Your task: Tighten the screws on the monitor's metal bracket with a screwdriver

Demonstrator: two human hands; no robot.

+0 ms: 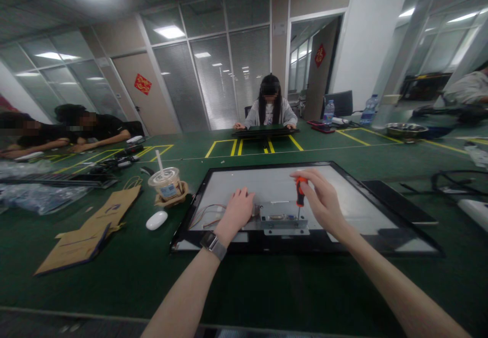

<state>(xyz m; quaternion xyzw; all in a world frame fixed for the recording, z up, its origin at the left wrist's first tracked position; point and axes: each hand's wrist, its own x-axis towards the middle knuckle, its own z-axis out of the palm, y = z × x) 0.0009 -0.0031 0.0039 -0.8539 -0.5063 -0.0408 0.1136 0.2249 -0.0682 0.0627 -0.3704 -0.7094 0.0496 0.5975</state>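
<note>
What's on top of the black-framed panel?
A metal bracket and wires, with the right hand holding a screwdriver at the bracket. The left hand covers part of the panel; what's beneath it can't be seen.

Head-height view, forward and down

Right grip (322, 198) holds a screwdriver (301, 191) — upright at a metal bracket (280, 209)

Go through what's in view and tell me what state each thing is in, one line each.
Right hand: closed around the screwdriver
Screwdriver: nearly upright, tip down at the metal bracket
Left hand: palm down over the panel; grip unclear
Panel: lying flat
Drink cup: lidded, straw in
Paper bag: lying flat
Door at left: shut
Door at right: open
</note>
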